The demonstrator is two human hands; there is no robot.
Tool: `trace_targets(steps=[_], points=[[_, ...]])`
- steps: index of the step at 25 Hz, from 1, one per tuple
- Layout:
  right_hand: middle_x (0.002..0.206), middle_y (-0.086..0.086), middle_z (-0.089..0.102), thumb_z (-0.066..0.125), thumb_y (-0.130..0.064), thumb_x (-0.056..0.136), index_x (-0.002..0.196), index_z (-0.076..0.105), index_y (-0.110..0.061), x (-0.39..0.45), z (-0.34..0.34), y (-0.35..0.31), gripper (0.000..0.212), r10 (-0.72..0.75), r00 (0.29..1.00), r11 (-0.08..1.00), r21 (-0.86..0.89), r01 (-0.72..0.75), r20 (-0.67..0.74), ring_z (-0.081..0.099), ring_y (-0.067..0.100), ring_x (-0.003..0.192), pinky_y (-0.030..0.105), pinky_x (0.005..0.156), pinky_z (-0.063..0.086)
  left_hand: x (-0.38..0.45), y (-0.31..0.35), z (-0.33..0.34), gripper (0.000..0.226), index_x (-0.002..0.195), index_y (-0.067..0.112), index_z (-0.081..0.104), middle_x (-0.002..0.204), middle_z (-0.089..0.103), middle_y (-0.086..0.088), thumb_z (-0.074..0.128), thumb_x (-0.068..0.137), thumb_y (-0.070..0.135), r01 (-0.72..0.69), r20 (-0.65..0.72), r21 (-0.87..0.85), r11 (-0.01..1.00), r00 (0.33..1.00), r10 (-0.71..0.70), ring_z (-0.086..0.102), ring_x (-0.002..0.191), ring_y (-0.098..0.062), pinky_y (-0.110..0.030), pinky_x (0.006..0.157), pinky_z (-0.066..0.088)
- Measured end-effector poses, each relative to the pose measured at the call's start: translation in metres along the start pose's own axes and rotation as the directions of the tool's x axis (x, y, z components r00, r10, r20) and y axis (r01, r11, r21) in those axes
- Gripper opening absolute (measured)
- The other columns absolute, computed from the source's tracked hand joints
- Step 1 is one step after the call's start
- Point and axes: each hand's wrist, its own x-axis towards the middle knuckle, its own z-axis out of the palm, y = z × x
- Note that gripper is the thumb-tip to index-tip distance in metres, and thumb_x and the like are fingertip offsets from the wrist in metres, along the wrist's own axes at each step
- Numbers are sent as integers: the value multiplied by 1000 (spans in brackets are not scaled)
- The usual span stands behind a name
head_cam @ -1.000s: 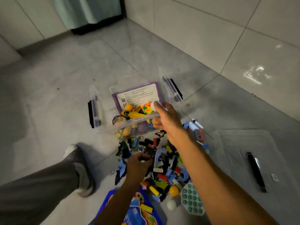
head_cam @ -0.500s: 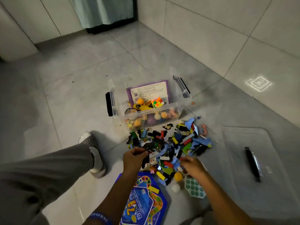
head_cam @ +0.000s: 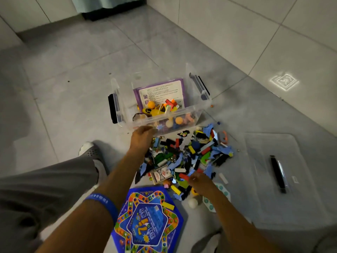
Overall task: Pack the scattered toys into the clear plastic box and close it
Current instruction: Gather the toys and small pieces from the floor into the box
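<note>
The clear plastic box [head_cam: 124, 114] stands open on the floor, holding a purple booklet, a yellow toy, balls and a colourful cube. In front of it lies a pile of small toy pieces [head_cam: 189, 154]. My left hand [head_cam: 142, 137] is at the box's near wall with its fingers curled; whatever it holds is hidden. My right hand [head_cam: 200, 182] reaches into the near edge of the pile, fingers curled among the pieces. The clear lid [head_cam: 269, 179] with a black handle lies flat on the right.
A blue star-shaped game board [head_cam: 147, 221] lies near me between my arms. A white ball [head_cam: 193, 203] and a dotted bubble pad [head_cam: 221, 189] lie by my right wrist. My left leg and grey shoe [head_cam: 91, 152] are on the left. A tiled wall runs along the right.
My left hand has moved from the pile up to the box's near wall. My right hand has come back from the box to the near edge of the pile.
</note>
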Motion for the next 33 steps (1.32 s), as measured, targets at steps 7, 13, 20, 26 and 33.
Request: trace_targets(steps=[7,13,20,26,33], points=[[103,16,64,52,-22,91,89,58,-9,5,8,49,15,139,990,985,-103,-138,-1,59,30,97,31,75,41,-16,-168,9,15,99,17,64,101,66,-9,63,86,23,-38,234,750,660,949,-211,61,82,-21,-32,70,49],[85,3,59,55,-18,88,84,57,-21,22,27,70,5,96,995,983,-154,-97,-15,57,21,83,26,70,40,-1,-192,10,15,103,16,61,104,66,-8,57,89,18,-92,212,797,597,968,-132,61,81,-18,-26,63,47],[76,2,59,50,-16,92,108,58,-24,52,61,40,20,-132,986,980,-164,114,-103,57,18,68,21,52,40,25,-198,-26,34,118,20,50,121,47,-7,60,86,15,125,-221,641,757,975,26,56,100,-26,-36,74,49],[102,3,61,75,-9,71,105,52,-19,42,95,32,41,-399,897,855,-431,289,-190,63,18,82,22,54,52,67,-204,-69,37,119,7,57,117,48,-18,65,86,22,-104,84,829,550,995,63,54,94,-32,-33,73,42],[85,3,59,78,-7,64,89,51,-18,48,115,15,37,-434,858,826,-501,259,-273,59,19,71,28,54,52,64,-209,-68,8,85,8,66,90,60,-9,58,87,8,70,-107,672,738,994,3,56,81,-21,-25,63,38]])
